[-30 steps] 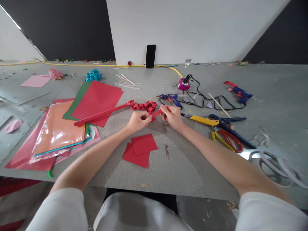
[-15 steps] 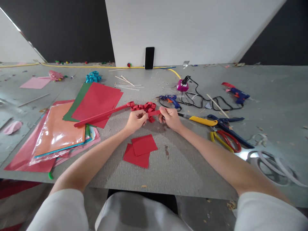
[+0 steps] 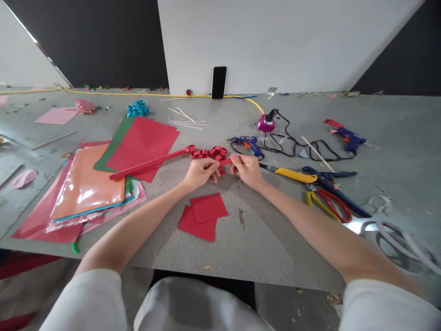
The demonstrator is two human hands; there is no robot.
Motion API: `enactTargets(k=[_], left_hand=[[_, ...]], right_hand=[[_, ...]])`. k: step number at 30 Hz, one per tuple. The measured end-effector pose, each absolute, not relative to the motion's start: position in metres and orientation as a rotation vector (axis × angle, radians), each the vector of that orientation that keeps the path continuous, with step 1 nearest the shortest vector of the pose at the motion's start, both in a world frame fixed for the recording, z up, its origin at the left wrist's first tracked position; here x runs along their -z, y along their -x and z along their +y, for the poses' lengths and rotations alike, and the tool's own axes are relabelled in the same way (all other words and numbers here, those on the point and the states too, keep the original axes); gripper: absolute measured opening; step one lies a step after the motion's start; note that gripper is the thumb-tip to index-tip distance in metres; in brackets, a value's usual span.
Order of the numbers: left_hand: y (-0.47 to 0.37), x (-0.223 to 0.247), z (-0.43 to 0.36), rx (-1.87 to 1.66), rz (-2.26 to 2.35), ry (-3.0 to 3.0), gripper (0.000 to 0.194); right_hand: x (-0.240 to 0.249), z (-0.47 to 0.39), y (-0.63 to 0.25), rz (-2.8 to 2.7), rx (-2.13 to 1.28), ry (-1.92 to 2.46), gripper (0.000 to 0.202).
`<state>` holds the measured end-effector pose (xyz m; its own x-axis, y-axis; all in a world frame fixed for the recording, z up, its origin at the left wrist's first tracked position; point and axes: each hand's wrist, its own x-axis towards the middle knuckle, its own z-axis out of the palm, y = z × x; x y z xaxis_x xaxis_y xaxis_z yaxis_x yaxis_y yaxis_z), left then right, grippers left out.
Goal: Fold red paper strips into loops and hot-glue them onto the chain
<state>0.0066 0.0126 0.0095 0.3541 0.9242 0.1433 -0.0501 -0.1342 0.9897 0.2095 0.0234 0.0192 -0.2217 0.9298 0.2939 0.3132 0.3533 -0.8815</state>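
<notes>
My left hand [image 3: 203, 174] and my right hand [image 3: 247, 170] pinch a narrow red paper strip [image 3: 225, 162] between them, one at each end. Just beyond my fingers lies a cluster of red paper loops [image 3: 208, 151], partly hidden by my left hand. A long red rolled paper stick [image 3: 148, 164] runs from that cluster to the left, across the red sheets [image 3: 143, 142]. Nearer to me, two small red paper pieces [image 3: 208, 209] overlap on the grey table.
Beyond my right hand lies a blue glue gun [image 3: 246, 140]; another glue gun [image 3: 349, 138] is farther right. A yellow-handled cutter [image 3: 296, 174], scissors [image 3: 330, 204] and dark blue pliers [image 3: 344, 195] lie right. Plastic-wrapped coloured paper [image 3: 89, 184] is left; a phone [image 3: 218, 82] leans at the back.
My hands have come slightly closer together, and less of the strip shows between them. The fingers of my left hand have shifted along it. The whole view has moved slightly.
</notes>
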Motion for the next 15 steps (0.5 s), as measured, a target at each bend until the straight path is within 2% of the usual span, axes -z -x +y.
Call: enactTargets(k=[8, 15], left_hand=[[-0.0066, -0.0100, 0.0107, -1.063, 0.854, -1.464, 0.044], [-0.0028, -0.0085, 0.0116, -1.083, 0.857, -1.477, 0.042]], right_hand=[[-0.0121, 0.0246, -0.2098, -1.681, -1.008, 1.076, 0.070], [-0.0183, 0.0232, -0.2110, -1.685, -1.110, 0.965, 0.054]])
